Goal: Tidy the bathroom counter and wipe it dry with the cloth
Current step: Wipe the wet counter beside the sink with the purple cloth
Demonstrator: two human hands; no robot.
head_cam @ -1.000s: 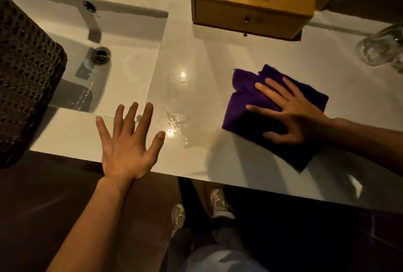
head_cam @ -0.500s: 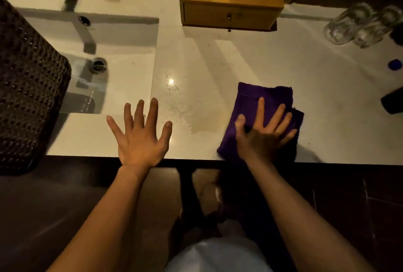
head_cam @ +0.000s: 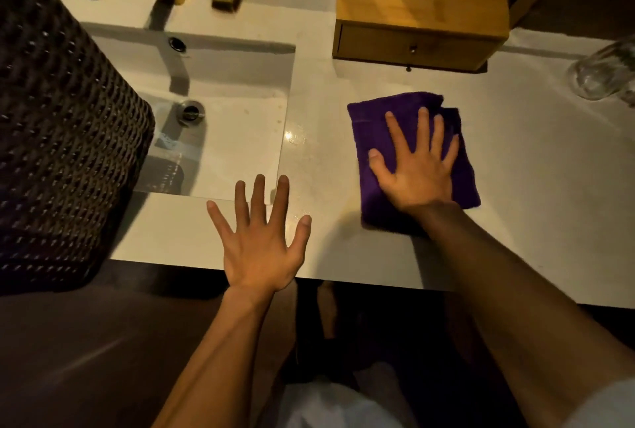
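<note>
While right hand [head_cam: 417,171] presses flat on purple cloth [head_cam: 410,159], fingers spread | cloth lies under fingers on counter [head_cam: 515,170] | left hand [head_cam: 259,245] splayed wide, empty, fingertips at sink [head_cam: 233,139] corner

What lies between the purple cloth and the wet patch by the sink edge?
Nothing visible. The right hand presses flat on the purple cloth, and bare counter separates it from the glistening wet patch beside the sink. The left hand rests nearer the front edge, clear of that path.
</note>
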